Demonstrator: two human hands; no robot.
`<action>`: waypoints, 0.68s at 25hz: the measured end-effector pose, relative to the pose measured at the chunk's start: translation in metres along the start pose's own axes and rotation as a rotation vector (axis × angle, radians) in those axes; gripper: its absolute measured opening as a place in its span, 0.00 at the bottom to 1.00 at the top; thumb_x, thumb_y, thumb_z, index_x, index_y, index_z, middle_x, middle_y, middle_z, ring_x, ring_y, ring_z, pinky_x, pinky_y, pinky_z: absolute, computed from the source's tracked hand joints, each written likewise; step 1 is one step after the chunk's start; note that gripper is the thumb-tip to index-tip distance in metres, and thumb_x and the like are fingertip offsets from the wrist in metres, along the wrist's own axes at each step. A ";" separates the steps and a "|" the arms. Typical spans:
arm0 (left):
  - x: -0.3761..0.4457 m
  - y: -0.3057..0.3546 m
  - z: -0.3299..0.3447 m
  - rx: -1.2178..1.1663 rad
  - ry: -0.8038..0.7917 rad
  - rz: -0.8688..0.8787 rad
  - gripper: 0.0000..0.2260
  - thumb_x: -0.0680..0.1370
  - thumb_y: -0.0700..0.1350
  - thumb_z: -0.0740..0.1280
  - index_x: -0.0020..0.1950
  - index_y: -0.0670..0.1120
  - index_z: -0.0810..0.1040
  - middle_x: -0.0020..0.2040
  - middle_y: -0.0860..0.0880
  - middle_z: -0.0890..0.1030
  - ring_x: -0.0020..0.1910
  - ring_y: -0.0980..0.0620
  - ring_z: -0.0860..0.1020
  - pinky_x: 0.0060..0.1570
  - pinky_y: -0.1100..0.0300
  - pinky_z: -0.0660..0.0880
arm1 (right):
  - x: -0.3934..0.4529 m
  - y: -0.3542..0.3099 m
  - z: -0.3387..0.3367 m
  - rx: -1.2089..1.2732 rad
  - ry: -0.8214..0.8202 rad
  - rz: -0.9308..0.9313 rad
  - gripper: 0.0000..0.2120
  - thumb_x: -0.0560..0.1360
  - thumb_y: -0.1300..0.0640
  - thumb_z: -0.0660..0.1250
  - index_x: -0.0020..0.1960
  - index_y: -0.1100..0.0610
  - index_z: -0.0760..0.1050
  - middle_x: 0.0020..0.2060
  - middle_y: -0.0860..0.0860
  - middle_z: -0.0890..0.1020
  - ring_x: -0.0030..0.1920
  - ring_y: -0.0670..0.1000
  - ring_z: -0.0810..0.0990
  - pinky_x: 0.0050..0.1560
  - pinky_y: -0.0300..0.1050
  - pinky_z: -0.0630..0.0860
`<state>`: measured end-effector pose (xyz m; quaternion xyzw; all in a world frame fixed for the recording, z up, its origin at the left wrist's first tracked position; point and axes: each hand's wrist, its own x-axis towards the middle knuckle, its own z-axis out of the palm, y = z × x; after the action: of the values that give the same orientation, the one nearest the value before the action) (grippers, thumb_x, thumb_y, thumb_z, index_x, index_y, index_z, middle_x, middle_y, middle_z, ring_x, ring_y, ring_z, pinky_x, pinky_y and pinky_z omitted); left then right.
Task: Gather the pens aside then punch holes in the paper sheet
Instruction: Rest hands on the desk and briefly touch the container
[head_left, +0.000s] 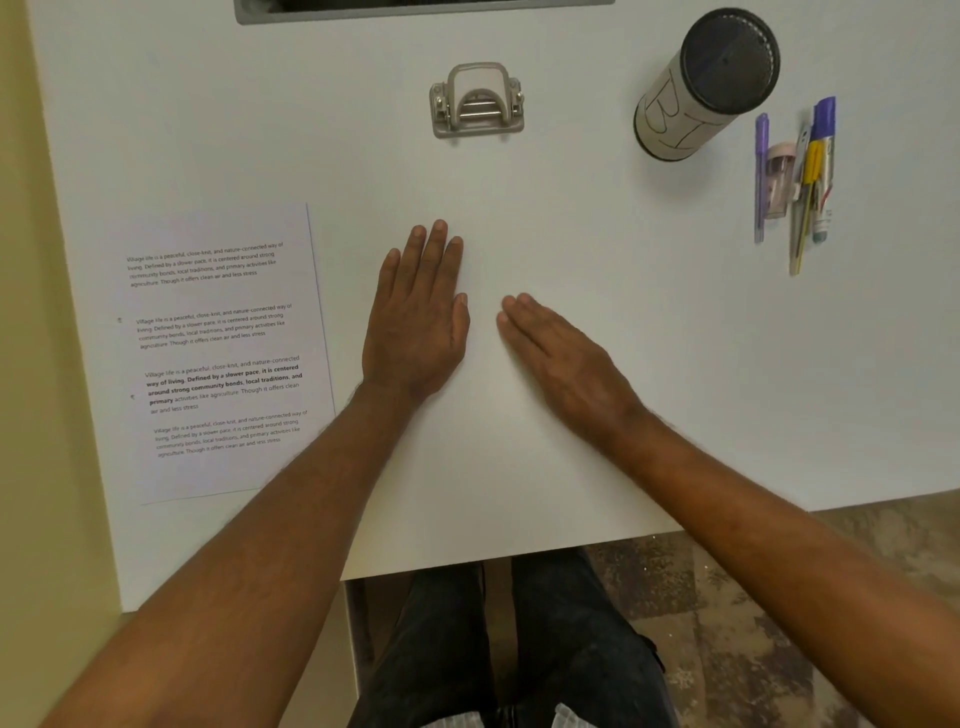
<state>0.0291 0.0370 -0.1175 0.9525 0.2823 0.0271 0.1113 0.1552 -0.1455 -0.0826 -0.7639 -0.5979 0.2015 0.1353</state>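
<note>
A printed paper sheet (223, 353) lies flat at the left of the white table (597, 218). A grey metal hole punch (476, 101) stands at the far middle. Several pens and markers (797, 176) lie bunched side by side at the far right. My left hand (418, 317) rests palm down in the middle of the table, just right of the sheet, fingers together and holding nothing. My right hand (561, 353) lies flat beside it, also holding nothing.
A tall cylindrical holder with a dark mesh top (706, 85) stands left of the pens. A grey slot (421, 10) runs along the table's far edge. The near table edge is stepped, with my legs (519, 644) below and a yellow wall on the left.
</note>
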 end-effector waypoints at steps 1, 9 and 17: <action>0.000 0.000 0.000 -0.003 -0.001 0.000 0.27 0.86 0.49 0.52 0.85 0.43 0.56 0.85 0.44 0.56 0.85 0.44 0.53 0.83 0.44 0.54 | 0.000 0.001 -0.008 0.043 -0.080 0.030 0.25 0.83 0.71 0.58 0.79 0.65 0.64 0.79 0.61 0.67 0.80 0.61 0.64 0.81 0.56 0.61; 0.001 0.000 0.001 -0.015 0.000 -0.002 0.27 0.86 0.48 0.52 0.85 0.44 0.56 0.85 0.44 0.56 0.85 0.44 0.53 0.83 0.44 0.54 | 0.022 0.001 -0.037 -0.164 -0.192 0.052 0.14 0.83 0.68 0.57 0.64 0.60 0.76 0.60 0.54 0.77 0.60 0.54 0.74 0.49 0.54 0.79; 0.001 0.001 0.002 -0.011 0.000 -0.002 0.27 0.86 0.49 0.53 0.85 0.44 0.56 0.86 0.45 0.56 0.85 0.45 0.53 0.83 0.44 0.54 | 0.035 -0.003 -0.042 0.121 0.000 0.305 0.07 0.77 0.68 0.64 0.50 0.60 0.79 0.47 0.53 0.80 0.49 0.54 0.77 0.48 0.53 0.77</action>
<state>0.0306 0.0358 -0.1190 0.9515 0.2833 0.0284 0.1165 0.1799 -0.1094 -0.0495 -0.8362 -0.4618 0.2554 0.1491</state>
